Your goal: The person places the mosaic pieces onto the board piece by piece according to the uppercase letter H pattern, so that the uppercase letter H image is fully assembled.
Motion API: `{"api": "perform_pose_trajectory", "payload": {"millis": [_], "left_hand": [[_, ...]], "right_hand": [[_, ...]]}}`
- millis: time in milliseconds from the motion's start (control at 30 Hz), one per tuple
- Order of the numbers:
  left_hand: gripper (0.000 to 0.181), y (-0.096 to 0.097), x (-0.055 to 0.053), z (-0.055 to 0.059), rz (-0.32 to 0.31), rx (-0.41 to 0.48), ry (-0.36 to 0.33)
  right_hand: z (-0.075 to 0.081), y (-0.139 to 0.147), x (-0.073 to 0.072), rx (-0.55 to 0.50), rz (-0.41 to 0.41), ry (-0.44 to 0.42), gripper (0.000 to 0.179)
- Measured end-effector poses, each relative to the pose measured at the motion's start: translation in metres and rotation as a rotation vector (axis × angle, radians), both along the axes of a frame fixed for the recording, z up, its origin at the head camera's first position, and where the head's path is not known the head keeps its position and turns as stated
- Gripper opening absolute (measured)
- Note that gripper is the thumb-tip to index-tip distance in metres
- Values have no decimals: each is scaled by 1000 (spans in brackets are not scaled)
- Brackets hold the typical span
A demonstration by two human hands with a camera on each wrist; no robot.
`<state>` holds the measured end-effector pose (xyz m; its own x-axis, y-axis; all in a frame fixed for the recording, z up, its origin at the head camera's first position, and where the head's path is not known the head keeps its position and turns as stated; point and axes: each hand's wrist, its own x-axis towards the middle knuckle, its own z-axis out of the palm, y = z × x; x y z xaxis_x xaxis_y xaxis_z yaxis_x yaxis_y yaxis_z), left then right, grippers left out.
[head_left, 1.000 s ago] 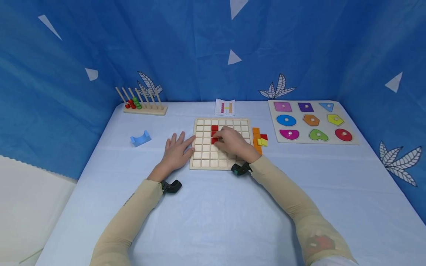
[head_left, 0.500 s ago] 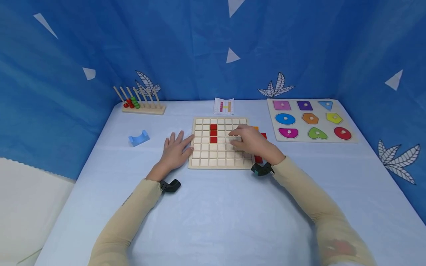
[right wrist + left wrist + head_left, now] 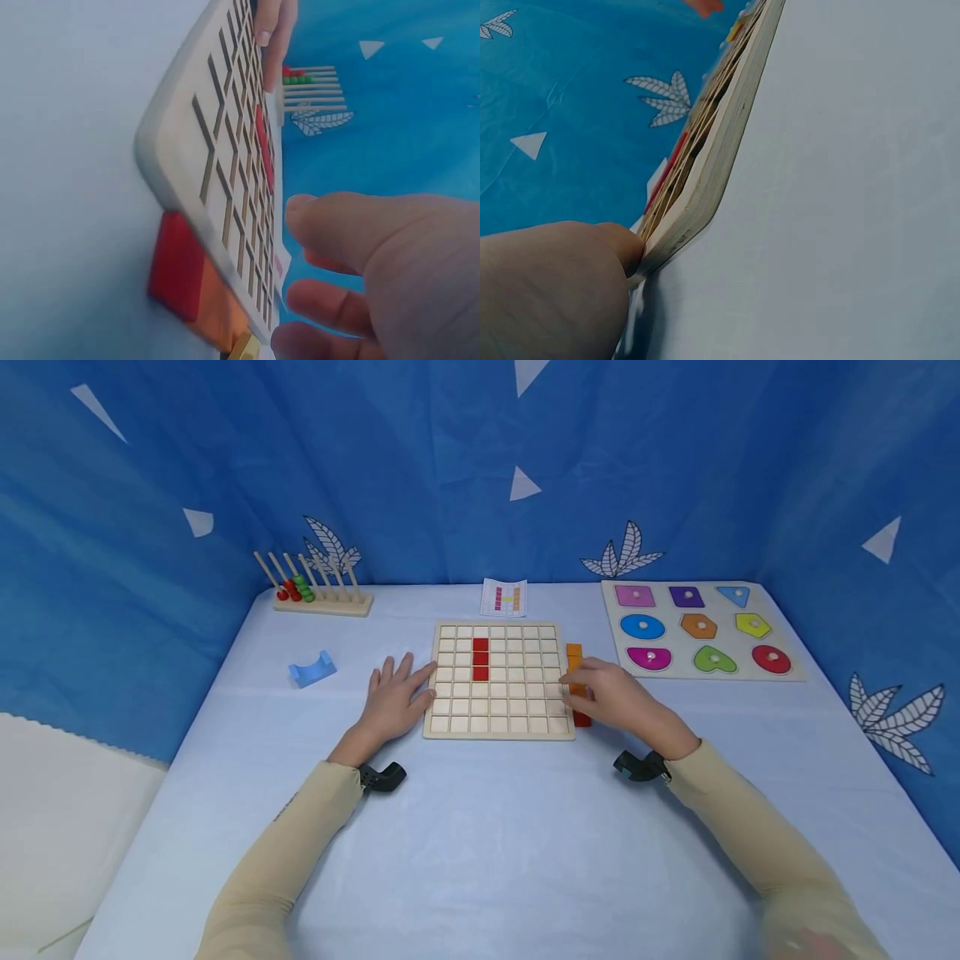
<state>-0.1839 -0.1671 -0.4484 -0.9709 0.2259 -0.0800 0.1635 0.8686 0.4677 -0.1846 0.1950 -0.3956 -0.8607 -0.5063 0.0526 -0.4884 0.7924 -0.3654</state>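
Observation:
A wooden grid board (image 3: pixel 517 703) lies flat on the table, with a short column of red squares (image 3: pixel 481 660) set in its cells. My left hand (image 3: pixel 393 703) rests at the board's left edge, fingers spread, thumb and index finger against the rim; the left wrist view shows a digit (image 3: pixel 619 244) touching the board's corner. Over the right edge hovers my right hand (image 3: pixel 613 695), fingers loosely bent and apart, with nothing between them. Under it are loose tiles: orange ones (image 3: pixel 574 650), a red one (image 3: pixel 176 266) and a yellow one (image 3: pixel 244 347), partly hidden by the hand.
Behind the board lies a pattern card (image 3: pixel 504 597). A shape puzzle (image 3: pixel 669 610) with knobbed pieces is at the back right. To the left stand a peg rack (image 3: pixel 330 602) with red and green beads and a blue curved block (image 3: pixel 312 669). Blue curtain (image 3: pixel 450 468) surrounds the table.
My right hand has let go of the red square in the column and moved right, off the grid to the loose tiles. My left hand stays at the board's edge.

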Motion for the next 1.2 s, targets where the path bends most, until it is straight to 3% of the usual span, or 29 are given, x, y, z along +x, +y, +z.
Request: {"api": "perform_pose_trajectory", "payload": {"millis": [200, 500, 900, 1200], "left_hand": [[57, 0, -1, -2, -3, 3, 3], [57, -1, 0, -1, -2, 14, 9], [57, 1, 0, -3, 3, -3, 13], [57, 1, 0, -2, 1, -5, 17]], "right_hand": [[-4, 12, 13, 15, -17, 18, 35], [-14, 22, 27, 40, -58, -26, 34], [-26, 26, 34, 45, -35, -15, 36], [-26, 23, 38, 71, -32, 22, 34]]}}
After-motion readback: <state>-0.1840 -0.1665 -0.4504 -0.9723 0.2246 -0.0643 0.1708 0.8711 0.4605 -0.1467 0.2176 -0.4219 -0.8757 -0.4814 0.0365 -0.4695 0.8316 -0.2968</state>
